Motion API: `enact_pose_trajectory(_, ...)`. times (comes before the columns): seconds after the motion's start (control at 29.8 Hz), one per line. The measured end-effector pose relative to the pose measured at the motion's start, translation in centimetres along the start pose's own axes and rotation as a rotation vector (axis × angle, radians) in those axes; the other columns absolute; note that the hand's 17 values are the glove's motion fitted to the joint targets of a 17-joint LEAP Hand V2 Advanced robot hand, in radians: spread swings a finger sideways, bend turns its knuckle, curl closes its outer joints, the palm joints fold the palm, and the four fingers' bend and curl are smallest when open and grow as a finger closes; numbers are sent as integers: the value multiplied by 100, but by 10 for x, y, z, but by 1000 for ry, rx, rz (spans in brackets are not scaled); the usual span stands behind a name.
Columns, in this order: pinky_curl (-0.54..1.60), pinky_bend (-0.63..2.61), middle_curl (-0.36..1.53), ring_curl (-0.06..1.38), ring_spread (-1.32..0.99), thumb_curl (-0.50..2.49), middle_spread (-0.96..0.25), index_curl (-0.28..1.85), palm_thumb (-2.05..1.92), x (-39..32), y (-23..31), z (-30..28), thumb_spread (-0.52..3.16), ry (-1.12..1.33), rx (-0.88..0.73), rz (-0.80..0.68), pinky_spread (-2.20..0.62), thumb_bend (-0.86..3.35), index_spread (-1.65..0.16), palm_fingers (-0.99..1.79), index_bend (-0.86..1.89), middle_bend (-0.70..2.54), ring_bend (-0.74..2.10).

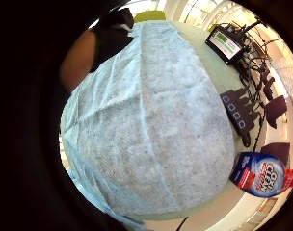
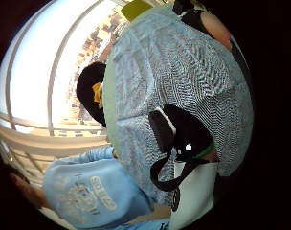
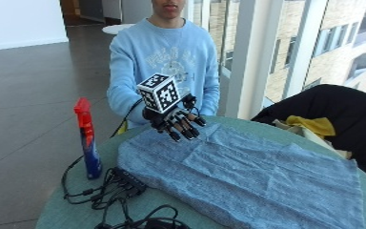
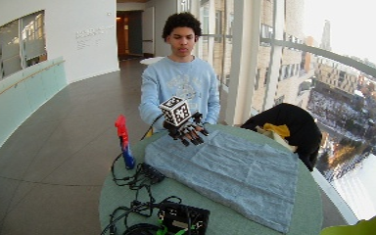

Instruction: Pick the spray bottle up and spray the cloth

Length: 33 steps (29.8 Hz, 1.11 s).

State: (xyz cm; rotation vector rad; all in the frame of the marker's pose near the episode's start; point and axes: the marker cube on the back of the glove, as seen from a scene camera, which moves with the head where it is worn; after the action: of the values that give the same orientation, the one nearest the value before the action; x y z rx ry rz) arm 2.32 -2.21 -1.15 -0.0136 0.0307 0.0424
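A person stands at a round table [image 3: 69, 210] with one gloved right hand [image 3: 180, 121] hovering above the near edge of one blue-grey cloth [image 3: 253, 176], fingers spread, relaxed and holding nothing. The one spray bottle [image 3: 87, 143], red-topped, stands upright and untouched at the table's edge, well apart from the hand and just beside the cloth's corner, so the task looks to be at its very start: the reach for the bottle. Next, I judge, the hand must travel sideways to the bottle and wrap its fingers round the neck under the trigger.
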Motion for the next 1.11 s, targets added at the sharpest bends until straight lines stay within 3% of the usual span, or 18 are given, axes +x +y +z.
enact_pose_trajectory(0.37,30,24,34,26,0,22,-7,26,50,15,46,-21,113,-97,59,31,23,3,-41,49,9,29,23)
enact_pose_trajectory(0.74,33,27,36,27,0,23,-6,24,48,37,132,-51,109,-97,165,194,23,-2,-41,47,12,29,24)
enact_pose_trajectory(1.11,36,36,36,29,1,24,-6,22,44,84,176,-93,104,-213,381,291,23,-3,-41,51,10,26,26)
